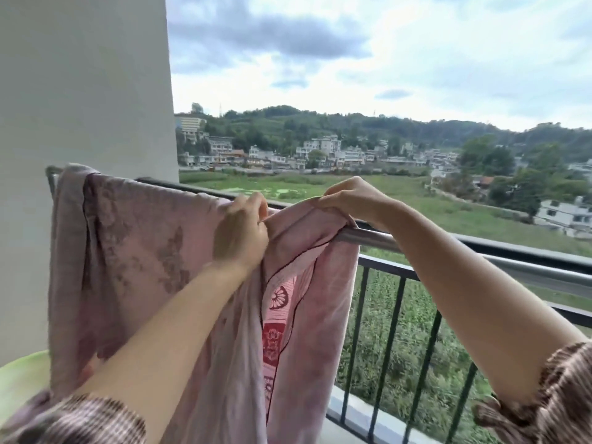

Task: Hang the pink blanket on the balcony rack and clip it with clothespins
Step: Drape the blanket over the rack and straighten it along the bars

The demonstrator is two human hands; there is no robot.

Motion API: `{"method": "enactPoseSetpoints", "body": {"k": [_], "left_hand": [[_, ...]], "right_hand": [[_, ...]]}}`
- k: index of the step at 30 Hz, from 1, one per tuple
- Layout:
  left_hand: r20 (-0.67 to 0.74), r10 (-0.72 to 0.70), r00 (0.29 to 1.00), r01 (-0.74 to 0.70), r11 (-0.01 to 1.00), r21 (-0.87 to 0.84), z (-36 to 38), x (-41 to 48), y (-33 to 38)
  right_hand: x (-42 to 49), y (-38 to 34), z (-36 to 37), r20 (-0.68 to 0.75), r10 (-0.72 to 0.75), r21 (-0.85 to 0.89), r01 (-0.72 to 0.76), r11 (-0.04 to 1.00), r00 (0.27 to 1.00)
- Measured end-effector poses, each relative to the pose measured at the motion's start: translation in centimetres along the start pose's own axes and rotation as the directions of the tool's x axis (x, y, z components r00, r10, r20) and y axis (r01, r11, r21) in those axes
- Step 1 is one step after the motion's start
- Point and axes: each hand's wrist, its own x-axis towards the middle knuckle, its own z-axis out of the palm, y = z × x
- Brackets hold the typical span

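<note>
Gripping pink blanket (144, 251) edge | left hand (240, 232), right hand (349, 200) fingers pinched | over rack bar (378, 238)

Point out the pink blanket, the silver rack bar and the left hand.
pink blanket (134, 251), head view, on its draped face.
silver rack bar (371, 236), head view, on bare tube.
left hand (240, 232), head view, on its back.

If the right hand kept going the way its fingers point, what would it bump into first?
The right hand points leftward along the rail, gripping the pink blanket at its top edge. Going straight on, it would probably meet the left hand first, which pinches the same edge close by. Depth between them is hard to judge.
</note>
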Motion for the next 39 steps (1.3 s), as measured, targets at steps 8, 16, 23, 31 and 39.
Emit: {"method": "enactPoseSetpoints", "body": {"k": [8, 16, 23, 31, 39], "left_hand": [[0.286, 0.071, 0.956, -0.030, 0.989, -0.145, 4.4, -5.9, 2.8], [0.171, 0.083, 0.982, -0.120, 0.968, 0.222, 6.4, -6.0, 5.7], [0.199, -0.115, 0.973, 0.198, 0.857, -0.476, 2.6, -4.0, 4.1], [0.069, 0.091, 0.993, -0.032, 0.798, -0.602, -1.3, -0.1, 9.1], [0.235, 0.184, 0.954, 0.032, 0.720, -0.694, -3.0, 1.8, 15.1]], "right_hand": [[-0.7, 1.0, 2.0, -0.190, -0.156, -0.296, 0.095, 0.950, 0.969], [-2.4, 0.9, 1.4, -0.265, -0.246, -0.281, 0.169, 0.944, 0.932], [-4.8, 3.3, -1.1, 0.059, -0.265, -0.379, 0.267, 0.886, 0.963], [-4.0, 2.6, -0.3, -0.272, -0.326, -0.554, 0.130, 0.822, 0.905], [-6.4, 2.6, -2.5, -0.264, -0.211, -0.470, 0.065, 0.880, 0.941]]}}
